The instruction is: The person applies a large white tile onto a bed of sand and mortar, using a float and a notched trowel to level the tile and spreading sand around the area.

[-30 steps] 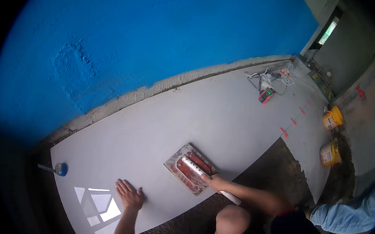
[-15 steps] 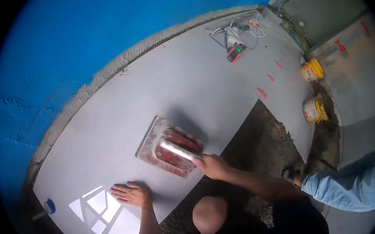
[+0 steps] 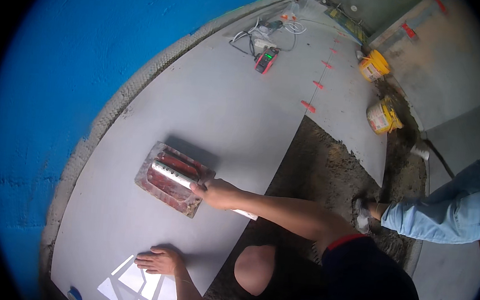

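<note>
Right hand (image 3: 218,193) — closed round the pale handle of a red-stained rectangular float (image 3: 173,178), lying flat on the large grey tile (image 3: 215,108). Left hand (image 3: 159,259) — open, palm down, fingers spread on the same tile near its close edge, just beside a sunlit patch. Hands well apart. Beyond: bare dark mortar bed (image 3: 329,168) (right of the tile), red spacer clips (image 3: 307,106), two yellow buckets (image 3: 382,116), blue wall (image 3: 90,42).
</note>
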`<state>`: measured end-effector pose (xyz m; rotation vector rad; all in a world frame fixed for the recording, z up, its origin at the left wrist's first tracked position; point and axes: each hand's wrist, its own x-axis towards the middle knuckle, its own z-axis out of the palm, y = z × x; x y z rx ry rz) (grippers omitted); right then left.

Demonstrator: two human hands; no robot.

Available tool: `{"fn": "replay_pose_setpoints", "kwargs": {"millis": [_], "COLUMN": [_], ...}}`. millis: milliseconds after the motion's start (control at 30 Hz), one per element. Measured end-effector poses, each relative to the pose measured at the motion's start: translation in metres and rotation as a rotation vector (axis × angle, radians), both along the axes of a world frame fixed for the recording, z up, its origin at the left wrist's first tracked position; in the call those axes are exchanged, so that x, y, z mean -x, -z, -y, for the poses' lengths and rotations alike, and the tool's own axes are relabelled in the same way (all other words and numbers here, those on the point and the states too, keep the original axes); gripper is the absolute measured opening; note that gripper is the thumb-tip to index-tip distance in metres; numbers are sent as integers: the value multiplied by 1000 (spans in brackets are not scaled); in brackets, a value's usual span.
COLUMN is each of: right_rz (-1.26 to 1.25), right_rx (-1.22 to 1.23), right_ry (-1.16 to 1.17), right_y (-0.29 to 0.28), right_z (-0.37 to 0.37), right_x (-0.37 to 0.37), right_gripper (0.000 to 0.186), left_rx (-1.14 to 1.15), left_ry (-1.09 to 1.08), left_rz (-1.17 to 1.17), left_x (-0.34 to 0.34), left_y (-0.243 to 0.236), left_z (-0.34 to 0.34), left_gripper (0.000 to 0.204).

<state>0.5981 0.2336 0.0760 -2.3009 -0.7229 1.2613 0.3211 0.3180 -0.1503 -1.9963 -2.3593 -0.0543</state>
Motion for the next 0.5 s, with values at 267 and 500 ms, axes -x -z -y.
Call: {"fn": "replay_pose_setpoints", "kwargs": {"millis": [267, 500], "right_rz": [226, 105], "right_rx": [-307, 31], "right_ry": [219, 235], "right_y": [-24, 9], "right_z": [113, -6], "right_x": [6, -112], "right_gripper": [42, 72], "left_rx": [60, 4], "left_ry": [-34, 21], "left_rz": [-130, -48], "left_x": [12, 5], "left_y": [-5, 3], "left_z": [-11, -3], "left_gripper": [71, 72]}}
